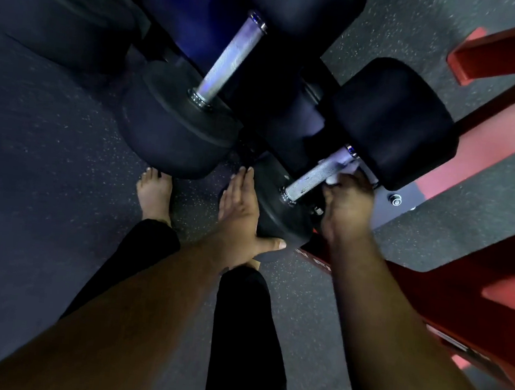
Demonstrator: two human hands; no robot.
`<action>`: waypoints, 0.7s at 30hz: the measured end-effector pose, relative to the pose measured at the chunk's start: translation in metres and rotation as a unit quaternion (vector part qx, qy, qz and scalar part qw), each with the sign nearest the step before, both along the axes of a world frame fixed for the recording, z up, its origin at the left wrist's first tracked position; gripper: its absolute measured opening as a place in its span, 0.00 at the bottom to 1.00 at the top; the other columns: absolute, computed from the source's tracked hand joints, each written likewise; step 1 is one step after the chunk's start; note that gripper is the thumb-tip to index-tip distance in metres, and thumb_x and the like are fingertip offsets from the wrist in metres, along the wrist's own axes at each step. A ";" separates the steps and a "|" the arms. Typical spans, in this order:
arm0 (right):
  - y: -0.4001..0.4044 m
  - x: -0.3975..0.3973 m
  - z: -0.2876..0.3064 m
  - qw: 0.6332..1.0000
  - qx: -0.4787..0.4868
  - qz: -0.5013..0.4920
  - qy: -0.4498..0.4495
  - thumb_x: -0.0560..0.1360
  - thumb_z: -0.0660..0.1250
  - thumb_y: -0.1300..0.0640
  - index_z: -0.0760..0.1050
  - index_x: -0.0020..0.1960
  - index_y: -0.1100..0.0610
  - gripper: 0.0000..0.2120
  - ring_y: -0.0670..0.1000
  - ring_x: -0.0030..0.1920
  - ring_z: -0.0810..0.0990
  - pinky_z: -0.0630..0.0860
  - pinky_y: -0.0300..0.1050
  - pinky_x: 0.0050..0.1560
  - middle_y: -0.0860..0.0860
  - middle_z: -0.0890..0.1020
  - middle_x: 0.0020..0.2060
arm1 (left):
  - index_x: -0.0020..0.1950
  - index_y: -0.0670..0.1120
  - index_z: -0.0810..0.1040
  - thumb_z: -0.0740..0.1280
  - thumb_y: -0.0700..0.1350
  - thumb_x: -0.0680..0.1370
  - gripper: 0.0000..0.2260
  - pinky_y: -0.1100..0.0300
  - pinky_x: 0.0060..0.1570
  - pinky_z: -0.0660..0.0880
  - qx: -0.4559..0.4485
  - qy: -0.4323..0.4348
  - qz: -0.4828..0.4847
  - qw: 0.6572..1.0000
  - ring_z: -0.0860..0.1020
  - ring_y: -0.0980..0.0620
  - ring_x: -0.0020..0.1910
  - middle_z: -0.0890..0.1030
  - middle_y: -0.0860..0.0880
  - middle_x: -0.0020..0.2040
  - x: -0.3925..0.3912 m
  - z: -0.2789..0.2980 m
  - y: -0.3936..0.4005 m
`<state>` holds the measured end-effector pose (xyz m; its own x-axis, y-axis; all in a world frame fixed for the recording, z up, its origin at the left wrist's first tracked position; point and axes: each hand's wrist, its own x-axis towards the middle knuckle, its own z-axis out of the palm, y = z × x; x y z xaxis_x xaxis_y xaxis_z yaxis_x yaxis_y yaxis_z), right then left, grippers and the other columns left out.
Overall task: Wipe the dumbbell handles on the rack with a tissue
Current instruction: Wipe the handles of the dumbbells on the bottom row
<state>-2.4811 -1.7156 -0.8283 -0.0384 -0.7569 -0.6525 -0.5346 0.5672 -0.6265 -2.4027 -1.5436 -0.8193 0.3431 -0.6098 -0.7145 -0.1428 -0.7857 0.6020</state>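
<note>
Wiping the nearest handle (313, 173): right hand (348, 200) curls around a tissue (340, 174) pressed at the handle's far end, low on the red rack (486, 160). Left hand (241, 206), fingers straight, thumb spread, braces the near weight (282, 216). Risks: tissue tearing on knurling; dumbbell rolling if the brace slips, with a bare foot (154, 192) nearby.

Dim gym corner with dark speckled flooring

The floor (47, 174) is dark rubber flecked with pale specks, greyer toward the right side. Red-painted steel frame beams (499, 54) run at angles across the right side, and a grey metal plate with a bolt (395, 200) sits on the floor between them. The light is low, with a bluish cast near the top.
</note>
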 end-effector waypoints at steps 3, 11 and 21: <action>0.027 0.015 -0.005 0.993 0.108 -0.014 -0.039 0.68 0.66 0.61 0.73 0.52 0.60 0.13 0.52 0.38 0.76 0.74 0.47 0.39 0.54 0.77 0.37 | 0.82 0.45 0.36 0.82 0.59 0.63 0.66 0.46 0.79 0.42 0.001 -0.004 0.001 1.000 0.39 0.48 0.81 0.38 0.46 0.82 0.000 0.000 -0.001; -0.010 0.020 -0.013 0.987 0.058 -0.069 -0.135 0.80 0.67 0.53 0.78 0.45 0.52 0.06 0.47 0.44 0.79 0.70 0.45 0.56 0.50 0.81 0.41 | 0.81 0.46 0.35 0.81 0.58 0.65 0.65 0.49 0.78 0.38 0.002 0.008 -0.005 1.000 0.38 0.49 0.81 0.37 0.48 0.82 0.001 -0.001 0.000; 0.049 -0.033 0.005 0.997 0.042 0.049 -0.051 0.80 0.63 0.52 0.75 0.45 0.58 0.10 0.52 0.45 0.75 0.76 0.56 0.50 0.54 0.78 0.43 | 0.82 0.45 0.36 0.82 0.58 0.64 0.65 0.47 0.79 0.42 0.009 -0.003 0.004 1.000 0.40 0.48 0.81 0.39 0.46 0.82 0.001 0.003 -0.004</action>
